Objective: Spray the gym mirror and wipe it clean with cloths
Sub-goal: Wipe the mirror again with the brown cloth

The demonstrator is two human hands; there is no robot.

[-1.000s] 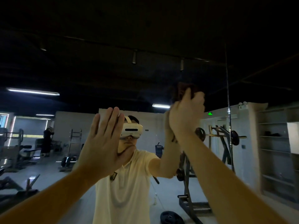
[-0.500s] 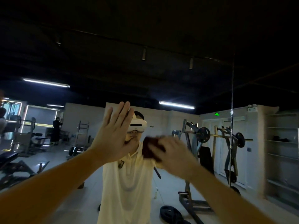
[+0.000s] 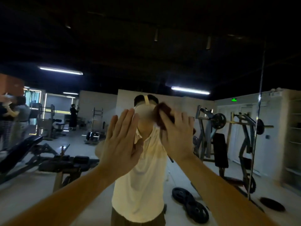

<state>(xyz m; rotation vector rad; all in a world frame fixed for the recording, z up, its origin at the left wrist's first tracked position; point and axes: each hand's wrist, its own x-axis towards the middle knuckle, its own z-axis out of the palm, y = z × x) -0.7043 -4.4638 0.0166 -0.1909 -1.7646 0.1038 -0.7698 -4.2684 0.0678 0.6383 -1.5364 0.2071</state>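
The gym mirror (image 3: 203, 66) fills the view and reflects me in a pale shirt. My left hand (image 3: 121, 142) lies flat against the glass with its fingers spread and nothing in it. My right hand (image 3: 176, 136) presses a dark reddish cloth (image 3: 162, 114) onto the mirror just right of the left hand; most of the cloth is hidden under the palm. No spray bottle shows.
A vertical seam (image 3: 259, 111) splits the mirror on the right. The glass reflects a weight bench (image 3: 24, 152), a plate-loaded machine (image 3: 218, 121), weight plates (image 3: 190, 203) on the floor, shelving at far right and people (image 3: 14, 115) at far left.
My right hand swept the cloth down from high on the glass, then left and slightly up, ending beside the left hand. The left hand stayed flat on the mirror. The view shifted left.
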